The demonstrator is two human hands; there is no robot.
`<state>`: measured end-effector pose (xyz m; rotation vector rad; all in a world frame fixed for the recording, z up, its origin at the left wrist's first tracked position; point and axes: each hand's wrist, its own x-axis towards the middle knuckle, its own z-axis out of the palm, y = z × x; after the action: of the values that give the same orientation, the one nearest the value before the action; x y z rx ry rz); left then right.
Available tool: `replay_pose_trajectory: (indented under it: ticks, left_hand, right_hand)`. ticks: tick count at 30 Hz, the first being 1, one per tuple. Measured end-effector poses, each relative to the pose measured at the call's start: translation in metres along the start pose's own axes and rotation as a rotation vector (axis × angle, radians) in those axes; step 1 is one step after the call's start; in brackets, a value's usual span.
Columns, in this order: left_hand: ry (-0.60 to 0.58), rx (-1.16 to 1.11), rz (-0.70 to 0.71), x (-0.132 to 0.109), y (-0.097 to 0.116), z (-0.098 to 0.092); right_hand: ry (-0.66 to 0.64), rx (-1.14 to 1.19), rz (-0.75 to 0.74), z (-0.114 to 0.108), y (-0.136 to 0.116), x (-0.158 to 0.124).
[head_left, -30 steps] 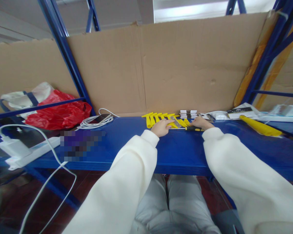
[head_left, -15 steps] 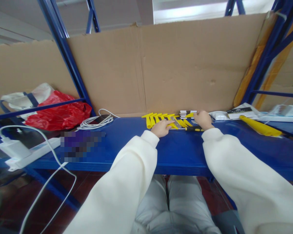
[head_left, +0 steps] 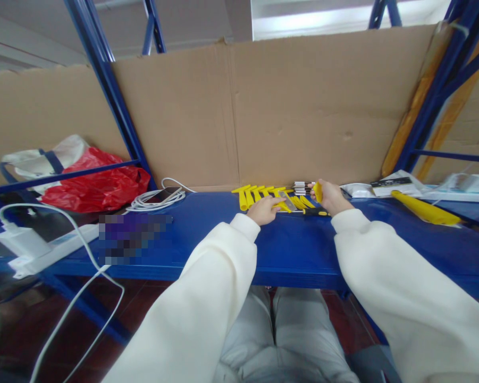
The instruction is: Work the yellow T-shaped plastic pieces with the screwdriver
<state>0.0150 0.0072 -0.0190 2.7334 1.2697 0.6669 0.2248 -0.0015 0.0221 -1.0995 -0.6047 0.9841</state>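
My left hand [head_left: 263,210] is closed at the near edge of the row of tools, its fingers on a yellow tool with a flat grey metal blade [head_left: 289,201]. My right hand [head_left: 332,198] pinches a small yellow flat piece [head_left: 318,191], raised a little above the shelf. Several yellow T-shaped tools [head_left: 245,198] lie side by side left of my left hand. Between the hands are several small yellow pieces [head_left: 302,202], a stack of white-and-dark items [head_left: 302,187] and a black-and-yellow handle [head_left: 314,211].
A cardboard sheet [head_left: 303,106] stands behind the blue shelf [head_left: 295,250]. At left are a red plastic bag [head_left: 99,183], a coiled white cable [head_left: 155,199] and a white power strip [head_left: 69,242]. A yellow bag [head_left: 425,207] and white packets [head_left: 396,184] lie at right.
My right hand has turned and drawn slightly right, bringing the yellow flat piece upright in its fingers. My left hand has stayed in place.
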Motion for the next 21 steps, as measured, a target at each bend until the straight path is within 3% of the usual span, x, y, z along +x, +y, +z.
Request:
replay_pose_trajectory:
  ticks: [5,12,21]
  left_hand:
    - [0.019,-0.022,0.013,0.001,-0.002,0.002]
    - [0.019,-0.036,0.008,0.002,-0.004,0.004]
    - [0.034,-0.098,-0.048,0.001,0.000,0.004]
  right_hand:
    - [-0.145,-0.009,0.141,0.004,0.004,-0.002]
    - [-0.260,-0.095,0.053,0.002,0.009,0.006]
    - [-0.201,-0.395,-0.074,0.003,0.014,0.010]
